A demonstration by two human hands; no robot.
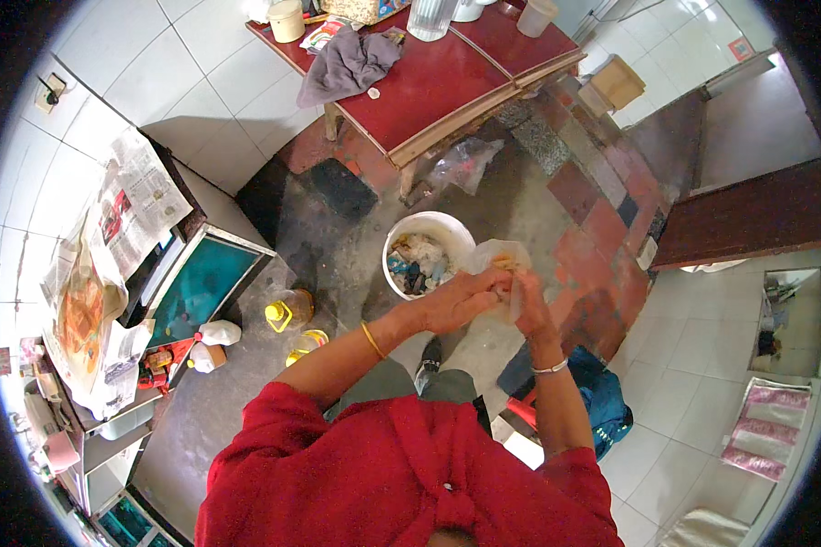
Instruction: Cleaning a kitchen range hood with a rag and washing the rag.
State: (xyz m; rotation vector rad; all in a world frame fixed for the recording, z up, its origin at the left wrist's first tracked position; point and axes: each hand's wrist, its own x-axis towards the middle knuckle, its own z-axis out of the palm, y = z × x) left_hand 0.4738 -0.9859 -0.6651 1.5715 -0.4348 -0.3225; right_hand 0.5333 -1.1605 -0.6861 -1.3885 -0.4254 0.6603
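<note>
Both of my hands are together in front of me, beside the right rim of a white plastic bucket (466, 232). My left hand (462, 297), with a yellow bangle on the wrist, grips a translucent plastic bag (513, 251) with some orange-brown matter in it. On the bag's other side, my right hand (533, 311) pinches it too, a silver bangle at that wrist. Fingers partly hide the bag's lower part. Inside the bucket lies mixed waste (417, 267), whitish, blue and dark pieces, on the floor ahead of my shoe.
A red table (424, 89) holds a grey cloth (356, 61) and a clear jug (429, 17). Yellow-capped oil bottles (297, 308) stand left of my legs, near a newspaper-covered cabinet (205, 273). A clear bag (465, 164) lies by the table leg. Blue fabric (598, 403) is at my right.
</note>
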